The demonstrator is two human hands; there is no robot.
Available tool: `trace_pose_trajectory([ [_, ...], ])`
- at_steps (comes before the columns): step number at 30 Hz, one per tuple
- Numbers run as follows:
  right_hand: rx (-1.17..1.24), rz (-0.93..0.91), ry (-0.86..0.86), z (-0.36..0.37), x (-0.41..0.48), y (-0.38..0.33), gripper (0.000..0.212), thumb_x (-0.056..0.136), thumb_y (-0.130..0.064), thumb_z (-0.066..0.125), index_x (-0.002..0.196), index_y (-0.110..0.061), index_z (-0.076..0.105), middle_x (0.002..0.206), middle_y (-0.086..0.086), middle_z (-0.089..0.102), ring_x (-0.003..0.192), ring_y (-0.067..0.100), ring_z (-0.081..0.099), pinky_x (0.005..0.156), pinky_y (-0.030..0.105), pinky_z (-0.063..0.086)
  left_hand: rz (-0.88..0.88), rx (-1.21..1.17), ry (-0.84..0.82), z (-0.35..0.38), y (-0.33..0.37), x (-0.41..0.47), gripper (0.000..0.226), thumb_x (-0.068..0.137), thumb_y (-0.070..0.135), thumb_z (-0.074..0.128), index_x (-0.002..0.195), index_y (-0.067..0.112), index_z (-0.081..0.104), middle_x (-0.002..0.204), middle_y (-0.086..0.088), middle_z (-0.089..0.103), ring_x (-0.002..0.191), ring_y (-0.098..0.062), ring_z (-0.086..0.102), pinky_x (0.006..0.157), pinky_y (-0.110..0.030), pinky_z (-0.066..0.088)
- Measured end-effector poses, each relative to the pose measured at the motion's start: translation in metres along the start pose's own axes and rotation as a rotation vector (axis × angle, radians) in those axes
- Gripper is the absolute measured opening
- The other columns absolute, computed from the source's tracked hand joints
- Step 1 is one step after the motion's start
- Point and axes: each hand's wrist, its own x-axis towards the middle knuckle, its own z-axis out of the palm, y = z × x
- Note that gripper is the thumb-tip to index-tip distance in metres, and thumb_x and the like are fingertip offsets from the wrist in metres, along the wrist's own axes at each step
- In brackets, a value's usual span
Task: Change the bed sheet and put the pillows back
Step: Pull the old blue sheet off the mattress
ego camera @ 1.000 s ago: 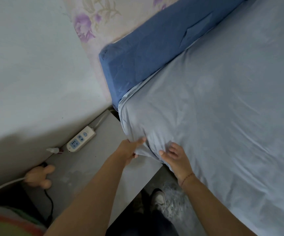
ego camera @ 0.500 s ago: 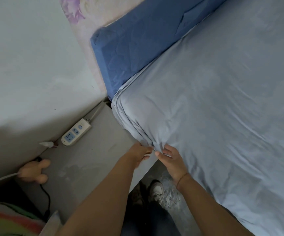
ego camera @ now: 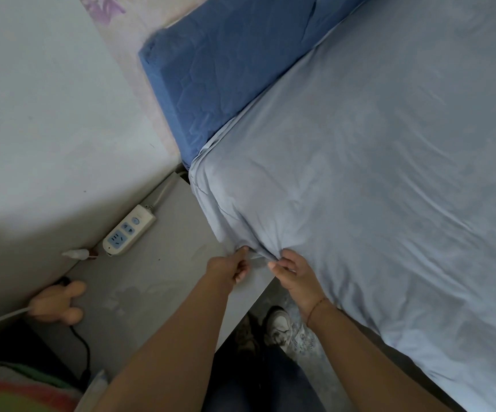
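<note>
Pinching the bed sheet [ego camera: 359, 188] edge, left hand [ego camera: 228, 267] and right hand [ego camera: 295, 275] fingers have closed together.

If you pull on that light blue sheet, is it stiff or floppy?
Probably floppy: the sheet bunches into folds where the left hand and right hand pinch it. Likely light too, since a pinch alone holds its edge.

Pale wall [ego camera: 47, 114], floral wallpaper [ego camera: 130, 69], grey bedside table [ego camera: 166, 278], speckled floor [ego camera: 306, 340].
</note>
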Motion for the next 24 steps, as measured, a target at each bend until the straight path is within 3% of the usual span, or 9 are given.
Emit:
trace_pose_trajectory([
  [2,0.011,0.025,-0.009,0.004,0.002,0.005,0.059,0.082,-0.031,0.075,0.128,-0.004,0.052,0.113,0.013,0.061,0.108,0.022,0.058,0.098,0.031,0.045,-0.037,-0.109,-0.039,-0.001,0.002,0.0,0.025,0.082,0.021,0.078,0.079,0.003,0.06,0.058,-0.008,0.059,0.042,-0.012,0.052,0.04,-0.02,0.044],
  [4,0.021,0.038,-0.024,0.01,0.001,0.008,0.066,0.066,-0.049,0.079,0.11,-0.005,0.059,0.095,0.006,0.062,0.093,0.019,0.059,0.089,0.029,0.045,-0.057,-0.253,-0.111,-0.004,0.003,-0.001,0.023,0.083,0.019,0.076,0.095,0.005,0.062,0.078,-0.007,0.062,0.066,-0.014,0.058,0.059,-0.023,0.051],
  [5,0.035,0.058,-0.026,0.013,0.002,0.011,0.07,0.061,-0.053,0.079,0.11,-0.008,0.06,0.098,0.003,0.062,0.094,0.015,0.058,0.09,0.029,0.045,-0.053,-0.335,-0.154,-0.006,0.005,-0.003,0.022,0.086,0.019,0.072,0.1,0.007,0.062,0.086,-0.006,0.063,0.075,-0.015,0.059,0.069,-0.025,0.052],
  [7,0.064,0.098,-0.035,0.017,0.003,0.015,0.063,0.072,-0.044,0.079,0.121,-0.012,0.057,0.113,0.002,0.062,0.107,0.015,0.058,0.1,0.034,0.045,-0.021,-0.49,-0.217,-0.011,0.012,-0.005,0.018,0.092,0.021,0.065,0.102,0.007,0.062,0.093,-0.007,0.065,0.085,-0.018,0.061,0.081,-0.029,0.051],
  [11,0.065,0.095,-0.076,0.026,0.003,0.009,0.048,0.086,-0.032,0.069,0.127,-0.013,0.054,0.121,0.0,0.06,0.114,0.011,0.055,0.088,0.024,0.045,-0.004,-0.721,-0.232,-0.029,0.03,-0.002,0.033,0.092,0.033,0.063,0.112,0.007,0.06,0.109,-0.013,0.067,0.098,-0.026,0.065,0.087,-0.038,0.053],
  [13,0.067,0.055,-0.095,0.031,0.004,0.0,0.055,0.083,-0.04,0.071,0.129,-0.014,0.054,0.117,-0.005,0.06,0.112,0.008,0.055,0.084,0.022,0.045,0.012,-0.739,-0.203,-0.038,0.037,0.001,0.028,0.093,0.031,0.063,0.107,0.007,0.061,0.109,-0.013,0.067,0.099,-0.027,0.064,0.088,-0.043,0.053],
  [17,0.067,-0.016,-0.12,0.041,0.008,-0.018,0.069,0.076,-0.049,0.07,0.132,-0.013,0.052,0.119,-0.005,0.059,0.115,0.01,0.055,0.082,0.023,0.044,0.032,-0.827,0.003,-0.055,0.048,0.004,0.017,0.094,0.024,0.063,0.091,0.008,0.059,0.091,-0.007,0.064,0.08,-0.02,0.062,0.067,-0.037,0.051],
  [20,0.083,-0.031,-0.136,0.049,0.009,-0.025,0.054,0.086,-0.041,0.066,0.131,-0.013,0.051,0.121,-0.005,0.059,0.118,0.011,0.054,0.09,0.027,0.044,0.059,-0.758,0.139,-0.067,0.046,0.011,0.017,0.088,0.024,0.071,0.088,0.011,0.059,0.09,-0.003,0.062,0.078,-0.014,0.06,0.077,-0.03,0.052],
  [24,0.06,-0.023,-0.174,0.061,0.002,-0.02,0.056,0.082,-0.048,0.064,0.128,-0.018,0.054,0.124,-0.003,0.059,0.118,0.01,0.054,0.088,0.025,0.045,0.122,-0.723,0.26,-0.078,0.038,0.013,0.019,0.089,0.022,0.07,0.096,0.007,0.061,0.089,-0.002,0.063,0.076,-0.011,0.06,0.082,-0.027,0.052],
])
